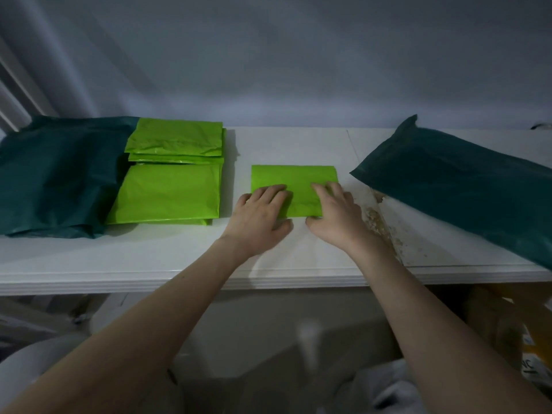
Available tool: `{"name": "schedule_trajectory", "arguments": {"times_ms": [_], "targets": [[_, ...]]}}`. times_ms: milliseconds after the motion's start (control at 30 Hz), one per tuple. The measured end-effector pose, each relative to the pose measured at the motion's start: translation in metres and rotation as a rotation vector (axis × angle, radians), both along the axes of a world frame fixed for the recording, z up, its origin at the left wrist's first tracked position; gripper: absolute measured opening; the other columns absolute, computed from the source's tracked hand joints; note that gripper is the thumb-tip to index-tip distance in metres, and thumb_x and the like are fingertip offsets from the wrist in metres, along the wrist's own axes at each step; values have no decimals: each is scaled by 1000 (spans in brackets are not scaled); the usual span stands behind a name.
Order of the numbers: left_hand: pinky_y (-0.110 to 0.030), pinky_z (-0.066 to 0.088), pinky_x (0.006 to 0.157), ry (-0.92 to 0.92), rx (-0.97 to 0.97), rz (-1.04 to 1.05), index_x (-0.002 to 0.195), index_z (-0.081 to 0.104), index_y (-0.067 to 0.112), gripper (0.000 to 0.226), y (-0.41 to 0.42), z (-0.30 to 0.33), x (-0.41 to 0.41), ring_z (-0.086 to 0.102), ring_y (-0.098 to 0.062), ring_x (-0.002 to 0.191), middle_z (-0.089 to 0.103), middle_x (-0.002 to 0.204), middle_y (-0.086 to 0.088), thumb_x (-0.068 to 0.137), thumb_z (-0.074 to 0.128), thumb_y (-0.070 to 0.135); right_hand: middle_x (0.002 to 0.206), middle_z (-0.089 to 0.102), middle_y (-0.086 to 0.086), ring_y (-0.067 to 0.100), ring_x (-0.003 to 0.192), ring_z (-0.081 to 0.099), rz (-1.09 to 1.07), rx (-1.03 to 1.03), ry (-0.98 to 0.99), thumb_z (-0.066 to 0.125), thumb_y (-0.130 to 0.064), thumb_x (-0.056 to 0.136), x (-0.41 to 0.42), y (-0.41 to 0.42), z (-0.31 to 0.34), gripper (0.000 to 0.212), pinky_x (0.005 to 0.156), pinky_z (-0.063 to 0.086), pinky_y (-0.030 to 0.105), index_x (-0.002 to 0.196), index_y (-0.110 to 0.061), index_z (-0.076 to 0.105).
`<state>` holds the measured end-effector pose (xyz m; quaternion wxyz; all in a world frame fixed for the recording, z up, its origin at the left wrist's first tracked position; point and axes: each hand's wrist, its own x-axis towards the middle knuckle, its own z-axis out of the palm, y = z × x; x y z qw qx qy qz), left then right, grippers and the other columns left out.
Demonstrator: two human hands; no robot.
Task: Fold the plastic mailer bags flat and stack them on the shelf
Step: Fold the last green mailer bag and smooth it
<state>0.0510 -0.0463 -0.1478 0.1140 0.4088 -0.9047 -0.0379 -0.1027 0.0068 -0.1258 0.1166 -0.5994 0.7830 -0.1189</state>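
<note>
A folded lime-green mailer bag [294, 178] lies flat on the white shelf [167, 258], near its middle. My left hand [259, 219] presses on the bag's near left part with straight fingers. My right hand [335, 216] presses on its near right part the same way, thumb on the shelf. To the left lie two stacks of folded lime-green bags, one near [168, 195] and one farther back [176, 141].
A dark green bag [56, 174] lies at the shelf's left end, partly under the green stacks. Another dark green bag [460, 186] lies at the right. A stained, crumbly patch [379, 222] marks the shelf beside my right hand. Cardboard and clutter sit below.
</note>
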Motion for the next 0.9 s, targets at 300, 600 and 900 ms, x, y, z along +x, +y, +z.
{"name": "schedule_trajectory", "arguments": {"times_ms": [300,600,900], "targets": [[-37,36,93,25,-67,54,135,44,31,48,-8,0,-11,46,-23,121,46,138,7,90,49,46,134,41,6,34,119,40,12,-51,79,49,-38,92,-8,-7,0,47,94,35,45,134,-21,41],[-36,41,66,264,-181,15,127,56,21,33,-20,28,-3,63,-33,85,54,115,-10,96,45,27,129,48,2,21,122,42,-99,-404,-248,62,-49,82,-13,-10,21,61,95,39,37,133,-22,42],[-31,42,75,731,25,105,119,55,19,34,-23,73,20,60,-23,87,60,94,0,88,62,33,100,65,-16,-7,88,62,-19,-402,-838,69,-34,82,-9,-4,40,27,77,49,19,106,-28,56]]}}
